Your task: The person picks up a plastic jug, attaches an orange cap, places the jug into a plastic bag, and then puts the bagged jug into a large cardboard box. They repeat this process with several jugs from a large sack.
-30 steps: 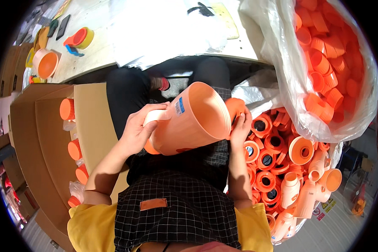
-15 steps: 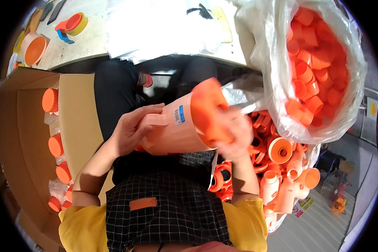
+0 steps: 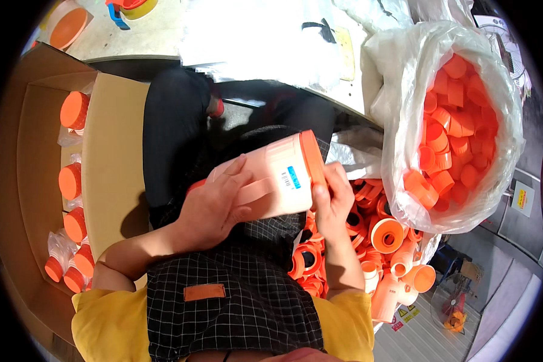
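Observation:
A pale peach jug [image 3: 260, 187] with a side handle and a blue-and-white sticker lies across my lap, tilted, its wide orange end [image 3: 311, 158] toward the right. My left hand [image 3: 214, 202] is wrapped round the handle side of the jug, fingers over its body. At the other end my right hand [image 3: 335, 202] grips the orange end, thumb on the near side and the other fingers partly hidden behind it. A bit of orange shows past my left hand at the jug's far left end.
To the left stands an open cardboard box [image 3: 113, 157] with several orange-capped bottles [image 3: 72, 181]. On the right, a clear plastic bag [image 3: 392, 120] holds many orange caps [image 3: 443, 145]. Below it lie orange parts and peach jug bodies [image 3: 385, 298]. Ahead is a white worktable [image 3: 163, 36].
The jug's orange end has turned away from view and now shows edge-on. My right hand, blurred before, now grips its near edge. My left hand has shifted right. The view has shifted slightly.

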`<state>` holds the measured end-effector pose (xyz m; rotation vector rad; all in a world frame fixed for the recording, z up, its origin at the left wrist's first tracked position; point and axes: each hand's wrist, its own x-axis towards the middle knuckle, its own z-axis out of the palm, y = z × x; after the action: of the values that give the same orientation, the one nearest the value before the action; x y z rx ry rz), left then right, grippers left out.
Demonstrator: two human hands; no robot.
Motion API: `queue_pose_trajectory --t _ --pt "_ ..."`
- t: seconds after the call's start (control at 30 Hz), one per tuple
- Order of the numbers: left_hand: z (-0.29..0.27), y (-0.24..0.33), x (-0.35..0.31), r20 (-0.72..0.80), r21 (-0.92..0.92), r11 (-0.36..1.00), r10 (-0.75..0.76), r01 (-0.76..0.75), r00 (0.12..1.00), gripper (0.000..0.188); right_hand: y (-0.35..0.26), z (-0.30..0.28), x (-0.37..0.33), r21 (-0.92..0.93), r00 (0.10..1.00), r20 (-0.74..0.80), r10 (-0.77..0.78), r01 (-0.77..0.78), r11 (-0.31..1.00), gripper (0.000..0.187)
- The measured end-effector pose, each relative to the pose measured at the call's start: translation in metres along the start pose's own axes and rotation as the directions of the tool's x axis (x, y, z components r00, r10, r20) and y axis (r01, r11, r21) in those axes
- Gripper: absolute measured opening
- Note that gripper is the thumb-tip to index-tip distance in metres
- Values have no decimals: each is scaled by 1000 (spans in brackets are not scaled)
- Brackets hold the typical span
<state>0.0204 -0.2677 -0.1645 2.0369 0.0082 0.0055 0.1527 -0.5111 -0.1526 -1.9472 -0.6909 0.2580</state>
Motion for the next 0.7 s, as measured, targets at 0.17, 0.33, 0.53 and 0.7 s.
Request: queue_pose_trajectory --t 0.17,0.33,0.53,0.7 --pt "-2 -16 2 47 -17 998 54 -53 997 46 9 -39 29 50 998 49 -38 36 998 73" --pt "-10 -3 0 58 68 990 120 -124 991 46 47 -30 68 349 978 196 72 -138 927 75" --pt "-71 54 82 106 69 778 616 -624 781 7 17 -5 75 117 985 158 -63 45 992 44" --pt "-17 -110 267 -409 487 856 401 -175 820 8 17 -6 93 212 955 283 -86 26 977 35"
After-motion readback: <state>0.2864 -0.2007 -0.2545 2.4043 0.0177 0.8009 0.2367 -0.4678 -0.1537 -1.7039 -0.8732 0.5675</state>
